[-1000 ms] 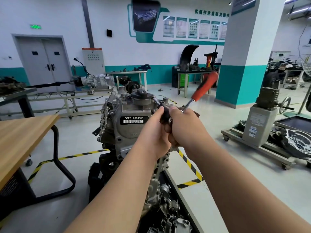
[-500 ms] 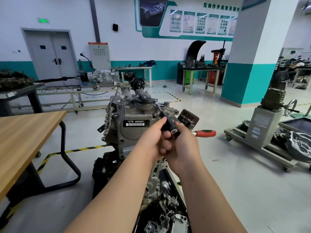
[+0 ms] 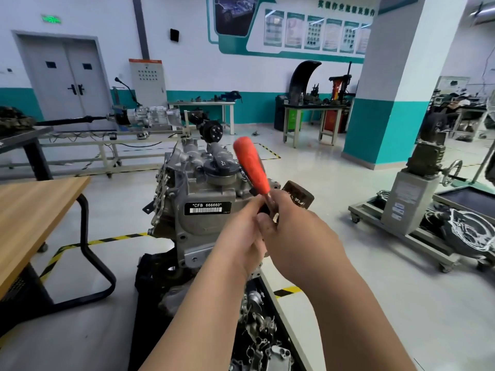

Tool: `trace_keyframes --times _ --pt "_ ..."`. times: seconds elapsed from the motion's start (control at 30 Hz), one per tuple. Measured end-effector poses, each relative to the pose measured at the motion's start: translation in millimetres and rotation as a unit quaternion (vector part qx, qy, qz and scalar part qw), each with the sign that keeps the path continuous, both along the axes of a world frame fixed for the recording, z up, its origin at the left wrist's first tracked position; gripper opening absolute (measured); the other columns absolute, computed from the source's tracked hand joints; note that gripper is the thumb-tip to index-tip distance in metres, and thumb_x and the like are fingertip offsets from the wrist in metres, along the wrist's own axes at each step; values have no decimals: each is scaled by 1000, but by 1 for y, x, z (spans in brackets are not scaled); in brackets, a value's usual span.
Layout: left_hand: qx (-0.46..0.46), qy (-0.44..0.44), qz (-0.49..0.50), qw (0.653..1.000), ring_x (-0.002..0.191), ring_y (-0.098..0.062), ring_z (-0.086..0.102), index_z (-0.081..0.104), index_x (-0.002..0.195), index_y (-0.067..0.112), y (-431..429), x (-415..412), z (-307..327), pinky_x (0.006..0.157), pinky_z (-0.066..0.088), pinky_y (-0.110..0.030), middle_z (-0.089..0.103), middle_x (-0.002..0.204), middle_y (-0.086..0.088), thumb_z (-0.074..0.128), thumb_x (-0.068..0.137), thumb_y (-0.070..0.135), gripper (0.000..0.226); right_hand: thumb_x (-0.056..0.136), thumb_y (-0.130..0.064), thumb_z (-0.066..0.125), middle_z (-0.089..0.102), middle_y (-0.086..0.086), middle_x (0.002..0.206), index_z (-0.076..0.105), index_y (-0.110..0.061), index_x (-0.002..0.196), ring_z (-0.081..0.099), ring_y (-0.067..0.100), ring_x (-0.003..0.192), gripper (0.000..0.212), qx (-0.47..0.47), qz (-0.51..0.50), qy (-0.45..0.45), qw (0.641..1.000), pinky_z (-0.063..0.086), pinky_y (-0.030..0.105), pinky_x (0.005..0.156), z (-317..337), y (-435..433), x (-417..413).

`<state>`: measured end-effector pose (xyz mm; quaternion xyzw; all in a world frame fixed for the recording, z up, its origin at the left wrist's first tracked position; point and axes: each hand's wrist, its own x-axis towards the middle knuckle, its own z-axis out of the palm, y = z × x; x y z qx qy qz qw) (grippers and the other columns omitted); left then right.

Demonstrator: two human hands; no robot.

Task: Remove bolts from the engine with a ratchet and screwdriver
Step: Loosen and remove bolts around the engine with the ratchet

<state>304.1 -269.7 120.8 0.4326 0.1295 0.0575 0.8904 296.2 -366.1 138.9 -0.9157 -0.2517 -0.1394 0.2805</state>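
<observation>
ratchet [image 3: 250,167] now points up, not off right
left hand [image 3: 241,236] and right hand [image 3: 300,236] both grip its base, engine [image 3: 203,188] just beyond

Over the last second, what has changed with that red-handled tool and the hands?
The red handle of the ratchet swung from pointing up-right, down to the right, and now points up-left over the engine. The left hand and right hand still grip its head end; nothing was let go. The engine stayed put.
</observation>
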Motion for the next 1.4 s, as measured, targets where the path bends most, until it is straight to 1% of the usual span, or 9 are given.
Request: trace_keyframes --times 0.23,0.4,0.47,0.53,0.7,0.8,1.0,1.2,1.4 --pt "-40 -20 39 998 115 -28 59 55 131 3 -6 7 -3 96 47 -34 62 120 -16 53 98 26 41 92 -54 45 38 -22 70 26 -48 116 38 7 68 30 63 -27 -36 997 27 18 51 -13 -5 -1" --pt "-7 -30 -9 999 72 -14 66 68 90 11 -4 6 -10 72 50 -26 68 76 -3 54 95 33 26 93 -54 35 50 -17 74 31 -44 122 47 7 68 30 63 -8 10 998 36 29 56 -24 -4 6" --pt "-14 -18 -4 1000 83 -16 69 70 100 9 0 5 -11 83 52 -28 72 91 -6 51 97 38 35 95 -47 37 58 -18 83 39 -39 124 52 1 72 30 159 29 83 983 42 25 63 -29 4 6" --pt "-8 -7 17 1000 85 -18 67 72 101 11 2 3 -11 83 52 -29 71 96 -5 51 97 42 38 98 -40 41 64 -10 95 45 -35 127 58 11 81 30 325 65 192 924 47 30 74 -33 13 5" --pt "97 55 4 994 25 -12 27 60 52 19 9 -5 -14 33 20 -12 25 33 3 47 90 62 59 101 -40 40 60 -1 84 56 -36 124 53 15 65 29 503 53 301 808 42 25 56 -40 26 3" --pt "100 46 -15 994 21 -12 27 72 67 20 11 -7 -16 32 19 -8 28 36 4 43 94 58 55 102 -38 36 50 5 55 65 -28 111 38 16 38 32 589 67 371 714 32 22 39 -40 27 0" --pt "91 37 -39 994 24 -13 46 76 77 22 8 -5 -21 27 23 -7 43 38 6 46 97 48 45 102 -36 37 42 2 55 61 -23 96 25 10 33 29 688 143 513 493 29 20 33 -34 17 0" --pt "91 38 -22 995 23 -14 43 73 82 21 5 -5 -18 29 22 -7 40 38 5 48 97 47 39 102 -35 37 43 3 55 61 -18 97 27 11 34 29 667 147 499 533 31 21 35 -33 14 1" --pt "96 40 -28 994 23 -15 33 64 44 11 4 -3 -21 32 26 -12 35 32 3 48 95 49 66 103 -33 37 48 9 56 56 -3 92 32 17 35 37 545 115 422 715 32 26 40 -35 9 3"
